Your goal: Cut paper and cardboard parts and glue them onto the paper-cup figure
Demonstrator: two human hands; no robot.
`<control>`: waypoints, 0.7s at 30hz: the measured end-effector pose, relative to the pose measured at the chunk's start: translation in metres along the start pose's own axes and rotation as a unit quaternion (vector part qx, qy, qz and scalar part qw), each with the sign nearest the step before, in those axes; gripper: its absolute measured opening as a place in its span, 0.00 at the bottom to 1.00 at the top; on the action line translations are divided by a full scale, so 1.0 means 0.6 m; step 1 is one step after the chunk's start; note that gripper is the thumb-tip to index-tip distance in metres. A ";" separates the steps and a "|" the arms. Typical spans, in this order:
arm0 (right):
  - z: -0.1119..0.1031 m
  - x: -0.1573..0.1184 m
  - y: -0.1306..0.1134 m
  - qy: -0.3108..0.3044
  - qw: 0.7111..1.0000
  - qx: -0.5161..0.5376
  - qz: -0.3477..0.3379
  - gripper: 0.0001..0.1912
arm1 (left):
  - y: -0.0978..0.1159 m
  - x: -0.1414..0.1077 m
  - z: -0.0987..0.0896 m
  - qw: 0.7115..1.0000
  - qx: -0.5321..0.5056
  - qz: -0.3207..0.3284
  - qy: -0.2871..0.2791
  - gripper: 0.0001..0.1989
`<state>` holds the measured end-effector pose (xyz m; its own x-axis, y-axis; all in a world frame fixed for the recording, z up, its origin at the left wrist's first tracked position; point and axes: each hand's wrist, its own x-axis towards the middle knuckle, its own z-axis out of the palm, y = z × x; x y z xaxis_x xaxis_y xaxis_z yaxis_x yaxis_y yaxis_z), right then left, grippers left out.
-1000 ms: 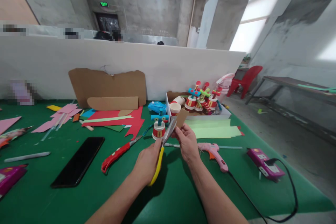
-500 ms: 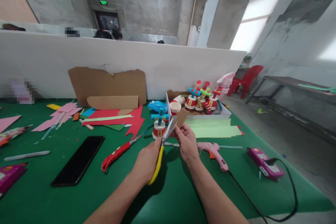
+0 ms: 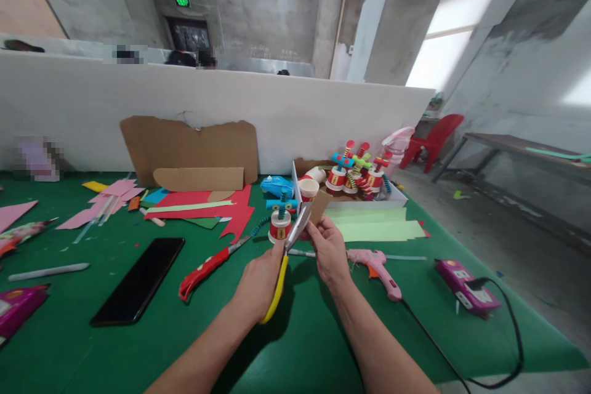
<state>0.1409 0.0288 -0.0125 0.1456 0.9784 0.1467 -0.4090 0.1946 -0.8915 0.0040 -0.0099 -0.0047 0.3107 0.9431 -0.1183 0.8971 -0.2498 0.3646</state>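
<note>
My left hand [image 3: 258, 283] is closed round the yellow-handled scissors [image 3: 277, 295], whose blades point up and to the right. Between the fingers of my right hand [image 3: 329, 251] is a small brown cardboard piece [image 3: 318, 206], its left edge beside the blades. Just behind the scissors stands a red and white paper-cup figure [image 3: 279, 228] with a blue top and a coiled teal arm. A pink glue gun [image 3: 378, 268] lies right of my right hand.
A red-handled saw [image 3: 205, 272] and a black phone [image 3: 138, 283] lie to the left. Behind are cardboard [image 3: 194, 151], red paper [image 3: 240, 215] and a white box [image 3: 392, 203] of cup figures. Green strips [image 3: 369, 225] and a corded purple box [image 3: 466, 288] are right.
The scissor blades look closer together than before. Both hands and the cardboard piece have stayed in nearly the same place.
</note>
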 end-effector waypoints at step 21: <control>-0.001 0.001 0.000 -0.005 1.000 -0.006 -0.007 0.13 | -0.007 0.000 0.010 1.000 0.005 0.014 0.000 0.20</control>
<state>0.1418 0.0296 -0.0128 0.1431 0.9760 0.1641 -0.3963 0.2084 -0.8942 0.0020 -0.0100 -0.0118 0.3352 0.9359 -0.1085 0.8913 -0.2776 0.3586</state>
